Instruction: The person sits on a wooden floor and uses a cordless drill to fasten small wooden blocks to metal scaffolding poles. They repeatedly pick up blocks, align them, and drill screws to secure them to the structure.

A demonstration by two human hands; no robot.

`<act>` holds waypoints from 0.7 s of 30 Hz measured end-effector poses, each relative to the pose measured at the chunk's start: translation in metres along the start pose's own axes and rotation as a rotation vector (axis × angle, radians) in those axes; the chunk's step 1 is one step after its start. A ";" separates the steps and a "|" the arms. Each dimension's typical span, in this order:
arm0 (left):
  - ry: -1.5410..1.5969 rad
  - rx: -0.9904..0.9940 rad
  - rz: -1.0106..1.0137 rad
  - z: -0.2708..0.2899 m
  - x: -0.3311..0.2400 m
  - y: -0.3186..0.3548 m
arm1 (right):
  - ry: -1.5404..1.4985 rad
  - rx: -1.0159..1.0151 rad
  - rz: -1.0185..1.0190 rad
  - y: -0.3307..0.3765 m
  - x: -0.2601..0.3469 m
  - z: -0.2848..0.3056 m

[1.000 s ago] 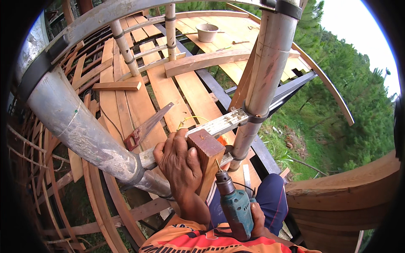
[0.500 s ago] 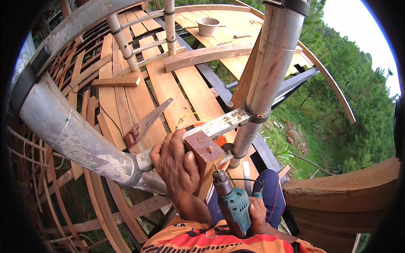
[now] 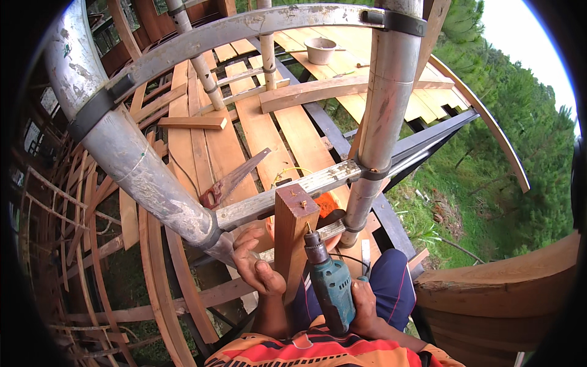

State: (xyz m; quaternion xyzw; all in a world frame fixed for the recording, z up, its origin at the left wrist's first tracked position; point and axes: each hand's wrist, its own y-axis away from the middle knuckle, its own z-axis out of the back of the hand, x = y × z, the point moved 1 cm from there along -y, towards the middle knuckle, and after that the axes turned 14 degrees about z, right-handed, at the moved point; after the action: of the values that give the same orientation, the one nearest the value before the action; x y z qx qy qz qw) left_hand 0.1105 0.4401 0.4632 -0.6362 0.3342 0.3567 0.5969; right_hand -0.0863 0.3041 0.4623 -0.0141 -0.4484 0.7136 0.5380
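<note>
The left hand grips the upright wooden post beside the scaffold pipe. The right hand holds the teal power drill, its bit touching the post's upper side. The drill should probably stay square to the wood, with the post held firmly.

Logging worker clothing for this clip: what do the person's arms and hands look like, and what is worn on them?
Both the left hand and right hand are bare, with no gloves, watch or rings visible. The forearms are uncovered. An orange, red and black patterned shirt shows at the lower edge.
</note>
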 end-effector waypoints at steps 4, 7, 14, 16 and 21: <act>-0.160 0.304 0.296 0.012 0.007 0.033 | -0.053 -0.064 0.049 0.013 0.002 -0.015; -0.034 0.237 0.396 -0.001 0.037 0.057 | -0.133 -0.113 -0.010 0.028 0.001 -0.030; -0.019 0.253 0.407 -0.002 0.040 0.053 | -0.352 -0.054 -0.205 0.043 0.002 -0.048; 0.069 0.269 0.421 -0.004 0.034 0.054 | -0.358 -0.085 -0.211 0.046 0.009 -0.056; 0.109 0.271 0.480 -0.003 0.035 0.057 | -0.357 -0.115 -0.174 0.039 0.018 -0.060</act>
State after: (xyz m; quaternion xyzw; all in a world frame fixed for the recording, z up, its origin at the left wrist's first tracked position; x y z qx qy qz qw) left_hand 0.0802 0.4331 0.4038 -0.4716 0.5515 0.4052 0.5562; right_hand -0.0934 0.3546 0.4095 0.1206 -0.5761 0.6288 0.5081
